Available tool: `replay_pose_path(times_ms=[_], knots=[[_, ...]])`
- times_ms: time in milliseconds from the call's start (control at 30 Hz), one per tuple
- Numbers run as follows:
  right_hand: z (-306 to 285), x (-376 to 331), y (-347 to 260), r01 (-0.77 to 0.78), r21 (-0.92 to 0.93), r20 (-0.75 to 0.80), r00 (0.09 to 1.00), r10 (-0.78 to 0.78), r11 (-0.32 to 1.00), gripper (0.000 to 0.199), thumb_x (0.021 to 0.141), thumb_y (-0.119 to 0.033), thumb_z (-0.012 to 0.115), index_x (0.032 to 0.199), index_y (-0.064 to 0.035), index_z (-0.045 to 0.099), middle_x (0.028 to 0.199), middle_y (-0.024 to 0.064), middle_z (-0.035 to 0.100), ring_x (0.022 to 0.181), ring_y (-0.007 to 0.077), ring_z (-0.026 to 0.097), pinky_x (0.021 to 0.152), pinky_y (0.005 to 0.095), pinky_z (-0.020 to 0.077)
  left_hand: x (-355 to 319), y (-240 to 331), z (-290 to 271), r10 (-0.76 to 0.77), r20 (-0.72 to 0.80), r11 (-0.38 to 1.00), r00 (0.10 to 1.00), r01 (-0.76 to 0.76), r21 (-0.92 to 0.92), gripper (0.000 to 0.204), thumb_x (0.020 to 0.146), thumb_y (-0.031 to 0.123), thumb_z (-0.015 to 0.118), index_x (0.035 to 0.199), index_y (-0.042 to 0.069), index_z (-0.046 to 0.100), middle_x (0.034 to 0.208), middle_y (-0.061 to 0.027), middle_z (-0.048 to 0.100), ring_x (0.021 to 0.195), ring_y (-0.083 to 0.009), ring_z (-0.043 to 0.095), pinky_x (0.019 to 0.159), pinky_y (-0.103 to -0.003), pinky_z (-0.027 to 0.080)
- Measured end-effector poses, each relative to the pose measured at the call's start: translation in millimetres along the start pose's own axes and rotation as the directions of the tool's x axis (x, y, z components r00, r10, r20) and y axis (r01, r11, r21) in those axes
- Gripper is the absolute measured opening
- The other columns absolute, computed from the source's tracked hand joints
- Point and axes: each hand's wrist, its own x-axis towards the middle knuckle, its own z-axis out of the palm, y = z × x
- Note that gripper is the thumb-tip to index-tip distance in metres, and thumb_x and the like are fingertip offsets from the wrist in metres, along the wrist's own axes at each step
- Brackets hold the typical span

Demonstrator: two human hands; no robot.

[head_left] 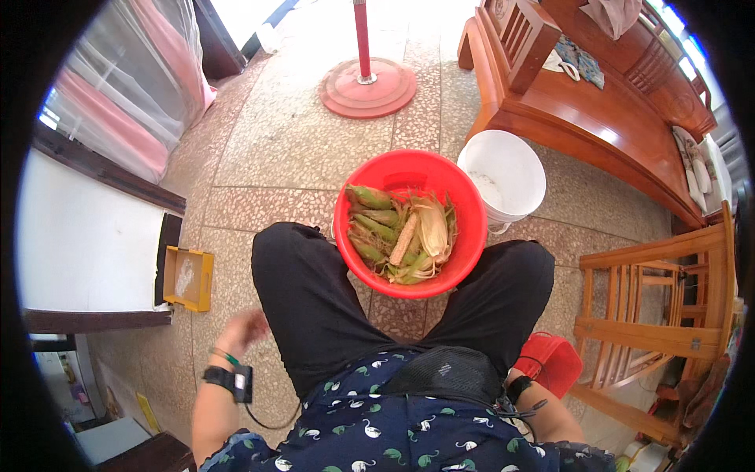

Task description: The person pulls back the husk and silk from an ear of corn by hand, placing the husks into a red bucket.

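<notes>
One bare cob (404, 240) slanted far-right in our red tub (406, 290) | our left hand (248, 327), near-left of it, looked loose, empty | right hand hid; we couldn't tell its grip

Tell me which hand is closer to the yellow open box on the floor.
Left. The left hand is to the right of the yellow open box, apart from it; the right hand is mostly hidden, its black wristband beside the right thigh.

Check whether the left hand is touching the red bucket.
Apart. The head view shows the left trouser leg between the left hand and the red bucket.
</notes>
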Motion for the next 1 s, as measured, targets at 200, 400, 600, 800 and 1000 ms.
replay_pose_path(times_ms=[200,400,600,800,1000], knots=[[-6.3,-9.9,0.0,-0.012,-0.025,-0.012,1.0,0.012,1.0,0.025,0.08,-0.023,0.058,0.097,-0.0047,0.061,0.089,0.0067,0.063,0.073,0.0171,0.058,0.061,0.0301,0.0466,19.7,-115.6,24.7,-0.324,0.298,0.914,0.898,0.378,-0.145,0.03,0.088,0.019,0.045,0.11,0.002,0.055,0.107,-0.0067,0.058,0.092,-0.023,0.056,0.076,-0.033,0.047],[-12.0,-18.7,-9.0,-0.024,-0.057,-0.021,1.0,0.023,0.998,0.025,0.08,-0.023,0.057,0.098,-0.0048,0.06,0.089,0.0069,0.063,0.074,0.0172,0.058,0.062,0.0304,0.0468,21.9,-133.4,20.8,-0.273,0.485,0.959,0.831,0.275,0.069,0.029,0.088,0.02,0.047,0.109,0.003,0.055,0.108,-0.0054,0.058,0.092,-0.0199,0.056,0.078,-0.031,0.045],[-10.7,-21.7,-12.2,-0.052,-0.095,-0.021,0.999,0.05,0.994,0.025,0.081,-0.022,0.057,0.098,-0.0049,0.059,0.09,0.007,0.062,0.075,0.0173,0.058,0.063,0.0307,0.0471,42.7,-129.7,8.8,-0.178,0.499,0.983,0.848,0.135,0.122,0.028,0.088,0.022,0.048,0.108,0.005,0.056,0.109,-0.004,0.058,0.093,-0.0167,0.055,0.08,-0.029,0.043],[-4.5,-14.8,-27.2,-0.069,-0.135,0.032,0.997,0.074,0.988,0.025,0.081,-0.022,0.056,0.099,-0.005,0.059,0.09,0.0072,0.062,0.076,0.0174,0.058,0.064,0.031,0.0473,30.2,-79.3,11.5,-0.317,0.379,0.947,0.87,0.315,0.07,0.029,0.089,0.028,0.043,0.099,0.005,0.058,0.093,-0.003,0.061,0.079,-0.0151,0.056,0.074,-0.029,0.045],[-5.8,-11.4,-27.7,-0.079,-0.158,0.056,0.994,0.089,0.984,0.025,0.082,-0.021,0.055,0.1,-0.0051,0.058,0.091,0.0073,0.062,0.077,0.0175,0.058,0.065,0.0313,0.0475,29.0,-74.2,3.2,-0.304,0.262,0.949,0.916,0.267,0.166,0.03,0.09,0.028,0.039,0.095,0.006,0.058,0.084,-0.0052,0.06,0.074,-0.0174,0.056,0.075,-0.031,0.045]])
